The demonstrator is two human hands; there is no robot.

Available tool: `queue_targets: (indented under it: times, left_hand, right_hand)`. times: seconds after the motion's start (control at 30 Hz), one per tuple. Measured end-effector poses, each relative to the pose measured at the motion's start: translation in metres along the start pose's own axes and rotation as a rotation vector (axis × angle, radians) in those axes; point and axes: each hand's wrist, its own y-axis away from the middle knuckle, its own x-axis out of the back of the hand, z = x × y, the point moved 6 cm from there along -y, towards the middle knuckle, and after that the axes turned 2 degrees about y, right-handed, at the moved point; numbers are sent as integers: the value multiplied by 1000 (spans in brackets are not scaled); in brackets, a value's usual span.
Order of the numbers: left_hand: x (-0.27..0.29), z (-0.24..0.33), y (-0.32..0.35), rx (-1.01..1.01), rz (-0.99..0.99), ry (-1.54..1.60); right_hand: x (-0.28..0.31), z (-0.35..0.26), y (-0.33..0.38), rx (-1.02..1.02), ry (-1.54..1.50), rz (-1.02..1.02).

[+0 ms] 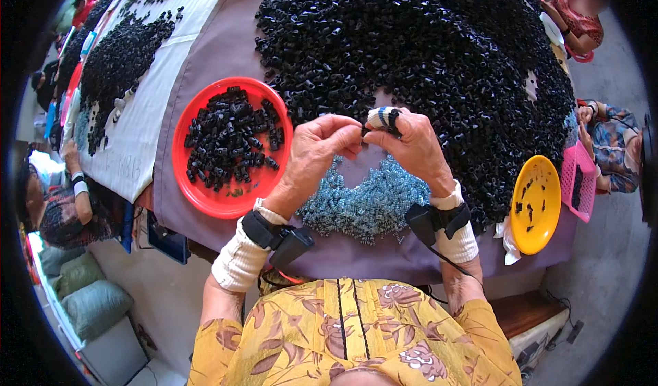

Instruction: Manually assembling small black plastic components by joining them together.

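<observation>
My left hand (317,154) and my right hand (411,143) meet fingertip to fingertip over the table. Both are closed on a small dark piece (364,132), mostly hidden by the fingers; it looks like one of the black plastic parts. A striped wrap covers a finger of my right hand. Just below the hands lies a heap of small bluish metal springs (367,204). Beyond them spreads a large heap of black plastic parts (411,43). Beside my left hand stands a round red tray (188,193) holding many black pieces.
A yellow plate (538,232) with a few dark bits sits at the right edge, beside a pink basket (581,211). Other people work at the right and at a white-covered table (130,160) on the left. Purple cloth (226,43) covers my table.
</observation>
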Motion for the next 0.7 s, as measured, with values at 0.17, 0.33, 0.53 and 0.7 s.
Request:
queue_targets:
  times: [0.17,0.33,0.53,0.7]
  left_hand:
    - [25,1,0,0,125,104]
    - [36,-2,6,0,149,116]
    - [42,-5,8,12,124,214]
    - [44,-9,8,45,115,200]
  right_hand:
    - [-31,2,13,196,208,-175]
    - [-73,-14,27,249,347,-470]
    - [-70,-10,32,296,449,-398]
    - [-44,6,25,148,450,-317]
